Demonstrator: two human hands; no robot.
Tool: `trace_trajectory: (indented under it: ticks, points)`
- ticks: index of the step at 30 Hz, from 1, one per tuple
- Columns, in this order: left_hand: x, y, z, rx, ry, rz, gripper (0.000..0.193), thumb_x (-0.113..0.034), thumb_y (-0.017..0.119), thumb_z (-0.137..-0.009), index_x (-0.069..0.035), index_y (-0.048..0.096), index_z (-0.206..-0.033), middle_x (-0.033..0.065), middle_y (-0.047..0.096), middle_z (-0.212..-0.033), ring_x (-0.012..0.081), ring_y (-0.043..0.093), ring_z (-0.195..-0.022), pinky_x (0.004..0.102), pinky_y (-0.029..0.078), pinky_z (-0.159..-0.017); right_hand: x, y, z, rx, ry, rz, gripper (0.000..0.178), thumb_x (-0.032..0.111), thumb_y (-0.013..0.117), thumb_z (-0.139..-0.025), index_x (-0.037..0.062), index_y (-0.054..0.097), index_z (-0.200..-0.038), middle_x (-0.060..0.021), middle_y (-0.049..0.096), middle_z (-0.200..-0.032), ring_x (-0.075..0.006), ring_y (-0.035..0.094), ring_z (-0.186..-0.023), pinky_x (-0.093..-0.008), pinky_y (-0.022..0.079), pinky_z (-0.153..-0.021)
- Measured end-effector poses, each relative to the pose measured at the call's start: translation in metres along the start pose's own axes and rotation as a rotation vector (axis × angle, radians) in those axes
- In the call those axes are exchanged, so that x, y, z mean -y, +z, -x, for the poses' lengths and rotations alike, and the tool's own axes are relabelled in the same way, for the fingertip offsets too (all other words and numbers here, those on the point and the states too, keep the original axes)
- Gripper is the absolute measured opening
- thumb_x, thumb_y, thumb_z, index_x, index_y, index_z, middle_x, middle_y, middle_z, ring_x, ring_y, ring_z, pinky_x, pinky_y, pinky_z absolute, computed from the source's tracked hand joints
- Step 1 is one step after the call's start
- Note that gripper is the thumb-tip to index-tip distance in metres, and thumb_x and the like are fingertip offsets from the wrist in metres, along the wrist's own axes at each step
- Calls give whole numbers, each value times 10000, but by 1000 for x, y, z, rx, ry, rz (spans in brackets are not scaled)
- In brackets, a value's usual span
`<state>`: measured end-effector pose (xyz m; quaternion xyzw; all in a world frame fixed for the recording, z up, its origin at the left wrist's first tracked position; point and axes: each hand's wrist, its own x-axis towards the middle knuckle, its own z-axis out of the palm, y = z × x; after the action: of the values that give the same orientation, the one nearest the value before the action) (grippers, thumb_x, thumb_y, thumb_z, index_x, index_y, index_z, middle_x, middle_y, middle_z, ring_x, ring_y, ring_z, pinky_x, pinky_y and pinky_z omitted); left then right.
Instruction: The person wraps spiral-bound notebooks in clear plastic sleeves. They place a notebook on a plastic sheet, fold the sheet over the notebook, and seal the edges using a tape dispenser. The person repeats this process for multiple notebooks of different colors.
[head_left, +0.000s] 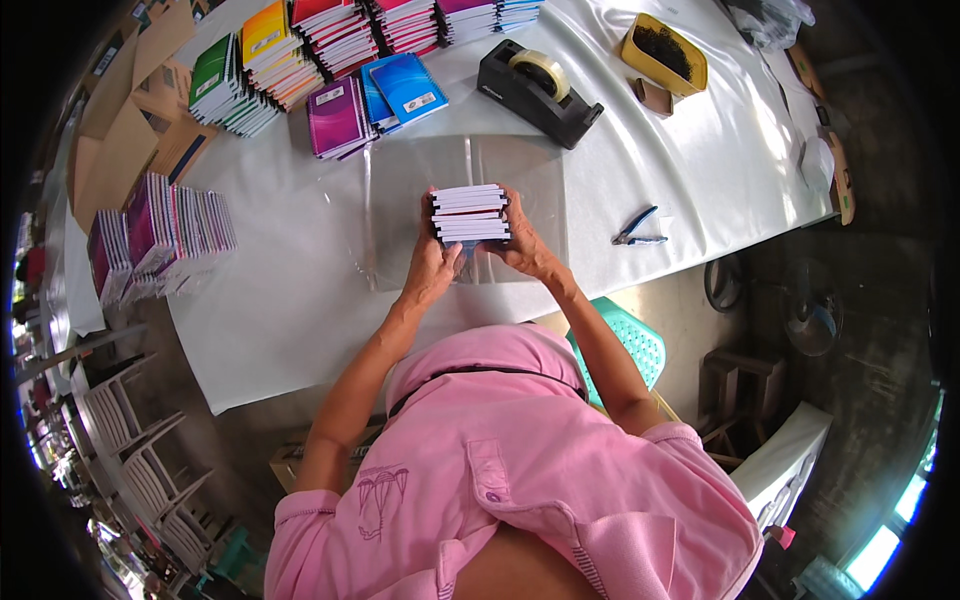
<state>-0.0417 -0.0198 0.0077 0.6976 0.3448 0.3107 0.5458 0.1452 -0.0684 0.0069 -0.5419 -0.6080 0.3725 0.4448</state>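
Between my two hands I hold a stack of small notebooks (470, 212), its white page edges turned up toward me. My left hand (434, 258) is closed on the stack's left side, thumb at the lower edge. My right hand (522, 240) grips the right side. Under the stack, a clear plastic sheet or bag (395, 200) lies flat on the white-covered table (270, 290). Beyond my hands lie a purple notebook (338, 115) and blue notebooks (405, 90), loosely piled.
Stacks of green (215, 85), yellow (268, 45) and red notebooks (325, 30) line the back. A tape dispenser (540, 95), yellow tub (665, 55) and blue-handled nippers (640, 228) sit rightward. Wrapped purple notebooks (165, 225) and cardboard boxes (150, 100) stand left. A green stool (625, 340) is below.
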Motion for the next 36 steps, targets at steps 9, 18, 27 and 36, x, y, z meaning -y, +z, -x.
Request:
trace_trajectory:
  ticks: [9,18,27,36]
  points:
    - [-3,-7,3,-3,-100,101,883,119,542,-844,-100,34,-1532,163,220,-1550,255,338,-1380,333,347,-1097,6,-7,4,41,57,-76,843,38,798,-720,67,274,-1379,-158,515,-1240,-278,507,-1159,-400,400,-993]
    - [2,-29,1,57,-129,208,824,98,633,-814,-63,218,-1507,136,457,-1415,192,485,-1257,305,438,-1003,10,-4,-4,3,8,5,886,156,875,-655,43,298,-1318,-170,507,-1207,-304,500,-1155,-403,413,-964]
    - [-4,-18,9,2,-98,398,778,129,598,-834,-43,229,-1497,103,378,-1486,168,480,-1255,298,421,-1035,3,7,11,-226,-71,-354,874,129,885,-618,67,314,-1277,-164,332,-1397,-318,406,-1304,-496,316,-1132]
    - [-1,-18,9,2,-59,352,631,107,606,-846,29,341,-1413,120,385,-1477,186,495,-1244,322,437,-1034,9,5,29,-292,-58,-22,556,160,850,-673,65,561,-1138,-146,340,-1410,-312,377,-1321,-448,329,-1103]
